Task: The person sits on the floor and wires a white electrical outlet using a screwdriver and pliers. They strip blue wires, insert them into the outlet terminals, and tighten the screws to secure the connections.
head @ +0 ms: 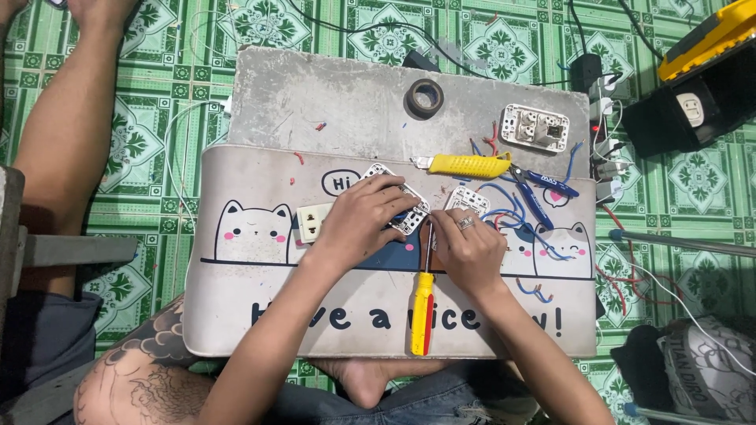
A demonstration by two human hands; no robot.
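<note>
My left hand point(364, 222) grips a white switch frame point(413, 217) with a grid-like back, pressing it onto the cat-printed mat point(252, 275). My right hand point(466, 245), with a ring on one finger, pinches blue wires point(504, 206) next to that frame and a second white module point(466, 200). Just below the right hand lies a yellow and red screwdriver point(423, 313), its shaft running up under the fingers. A cream socket insert point(313, 223) rests left of my left hand.
A yellow utility knife point(466, 164), blue-handled pliers point(543, 189), a black tape roll point(424, 97) and a white socket plate point(535, 127) lie on the grey board point(315, 94) and mat. A power strip point(605, 126) and yellow-black tool case point(701, 71) stand right. Another person's leg point(67, 149) is left.
</note>
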